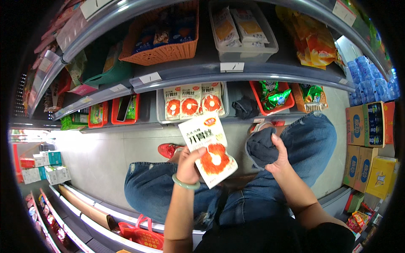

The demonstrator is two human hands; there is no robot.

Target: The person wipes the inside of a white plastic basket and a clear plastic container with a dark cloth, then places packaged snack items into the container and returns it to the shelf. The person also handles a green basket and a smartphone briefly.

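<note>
My left hand, with a pale green bangle at the wrist, grips a white snack packet printed with a red shredded food. Bunched in my right hand is a dark grey cloth, held above my right knee. Straight ahead on the lowest shelf, a clear plastic bin holds several matching packets standing in a row. A second dark cloth lies crumpled on the shelf between that bin and a red basket of green packets.
A black phone leans in a red basket to the left. The shelf above carries an orange basket and a clear bin. Stacked cartons and bottled water stand right. A red bag lies behind me.
</note>
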